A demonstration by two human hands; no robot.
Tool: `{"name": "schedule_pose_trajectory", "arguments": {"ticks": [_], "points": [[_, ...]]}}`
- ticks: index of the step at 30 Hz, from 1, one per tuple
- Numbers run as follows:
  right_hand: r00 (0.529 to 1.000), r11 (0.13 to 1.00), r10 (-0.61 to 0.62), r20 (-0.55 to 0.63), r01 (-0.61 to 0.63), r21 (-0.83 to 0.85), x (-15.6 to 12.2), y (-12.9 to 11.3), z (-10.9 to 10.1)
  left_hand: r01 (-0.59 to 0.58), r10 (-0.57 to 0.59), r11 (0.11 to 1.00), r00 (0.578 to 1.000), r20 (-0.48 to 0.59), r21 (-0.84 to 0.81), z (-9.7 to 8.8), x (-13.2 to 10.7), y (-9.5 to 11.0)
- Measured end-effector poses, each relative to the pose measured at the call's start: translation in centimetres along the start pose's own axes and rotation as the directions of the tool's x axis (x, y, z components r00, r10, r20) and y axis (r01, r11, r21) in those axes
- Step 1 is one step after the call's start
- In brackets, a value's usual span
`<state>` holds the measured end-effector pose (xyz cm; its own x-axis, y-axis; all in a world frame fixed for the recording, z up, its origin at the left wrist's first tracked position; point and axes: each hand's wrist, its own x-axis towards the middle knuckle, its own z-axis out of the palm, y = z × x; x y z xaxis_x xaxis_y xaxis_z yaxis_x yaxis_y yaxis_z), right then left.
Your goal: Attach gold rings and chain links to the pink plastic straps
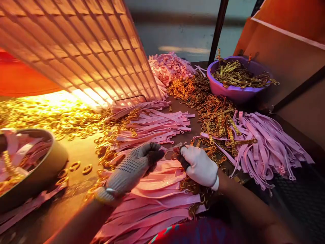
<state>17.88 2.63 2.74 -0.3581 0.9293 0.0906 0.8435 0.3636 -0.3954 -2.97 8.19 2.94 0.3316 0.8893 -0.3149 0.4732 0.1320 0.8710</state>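
My left hand (138,164), in a grey dotted glove with dark fingertips, is closed in a pinch. A small pink tip, like the end of a pink strap (163,149), shows at its fingers. Close by on the right, my right hand (199,164), in a white glove with dark fingertips, is also closed. A small ring-like piece (174,156) shows at its fingertips; what exactly it grips is blurred. Beneath both hands lies a layer of pink straps (154,189), with gold-coloured metal pieces (194,205) along its right side.
Gold rings (50,115) are heaped at the left, near a round container (54,159) of straps and metal pieces. Behind them leans a ribbed, lit panel (101,44). A purple basin (230,93) of metal pieces stands back right, above a strap bundle (266,142).
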Motion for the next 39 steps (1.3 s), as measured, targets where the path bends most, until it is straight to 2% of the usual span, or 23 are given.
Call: {"name": "schedule_pose_trajectory", "arguments": {"ticks": [2,4,6,8,11,12,14,16,18,20,25,28,33,36,39], "points": [[0.999,0.999,-0.041,0.002,0.041,0.032,-0.4,-0.9,-0.2,0.145,-0.122,0.936,0.988,0.092,-0.321,0.6,-2.7,-0.4],[0.997,0.998,-0.058,0.042,0.057,0.036,-0.4,-1.9,-0.2,0.188,-0.138,0.841,0.981,0.134,-0.508,1.4,-4.2,-1.1],[0.995,0.999,-0.039,0.093,0.041,-0.021,-0.3,-2.9,-0.2,0.189,-0.13,0.783,0.981,0.141,-0.593,2.1,-4.7,-1.7],[0.993,0.991,-0.001,0.122,0.017,-0.134,-0.4,-3.7,-0.1,0.195,-0.134,0.774,0.98,0.145,-0.602,2.5,-4.8,-2.0],[0.992,0.958,0.017,0.123,0.02,-0.286,-0.7,-4.5,0.2,0.176,-0.123,0.849,0.983,0.139,-0.497,2.7,-5.0,-1.8],[0.992,0.948,0.015,0.124,0.025,-0.317,-0.7,-4.6,0.3,0.137,-0.098,0.897,0.989,0.114,-0.421,2.7,-5.0,-1.6],[0.991,0.934,0.025,0.134,0.025,-0.356,-0.5,-4.7,0.8,-0.011,0.017,0.98,0.999,0.028,-0.2,2.8,-4.9,-1.6],[0.988,0.929,0.057,0.147,0.001,-0.371,-0.2,-4.7,1.2,-0.165,0.167,0.986,0.985,-0.049,0.034,2.9,-4.6,-2.0],[0.983,0.932,0.097,0.158,-0.034,-0.362,0.0,-4.7,1.5,-0.234,0.242,0.962,0.97,-0.038,0.137,2.9,-4.0,-2.7],[0.98,0.94,0.1,0.171,-0.037,-0.339,0.2,-4.5,1.5,-0.224,0.225,0.97,0.974,0.001,0.09,2.8,-3.5,-3.3],[0.974,0.958,-0.035,0.222,0.096,-0.272,0.3,-3.6,1.3,-0.132,0.132,0.99,0.991,-0.004,-0.055,2.3,-3.7,-3.5],[0.96,0.967,-0.045,0.276,0.111,-0.23,0.6,-3.0,1.6,-0.123,0.125,0.988,0.992,0.011,-0.092,2.4,-4.1,-3.4],[0.916,0.941,-0.141,0.376,0.241,-0.236,0.7,-2.6,2.4,-0.137,0.141,0.982,0.99,0.023,-0.127,3.1,-3.7,-4.2],[0.91,0.918,-0.173,0.376,0.288,-0.274,0.5,-2.5,2.6,-0.182,0.181,0.983,0.978,0.103,-0.004,2.4,-3.2,-3.9],[0.924,0.918,-0.169,0.342,0.274,-0.287,0.4,-2.4,2.4,-0.213,0.191,0.953,0.974,0.119,0.214,-0.8,-3.1,-3.2]]}}
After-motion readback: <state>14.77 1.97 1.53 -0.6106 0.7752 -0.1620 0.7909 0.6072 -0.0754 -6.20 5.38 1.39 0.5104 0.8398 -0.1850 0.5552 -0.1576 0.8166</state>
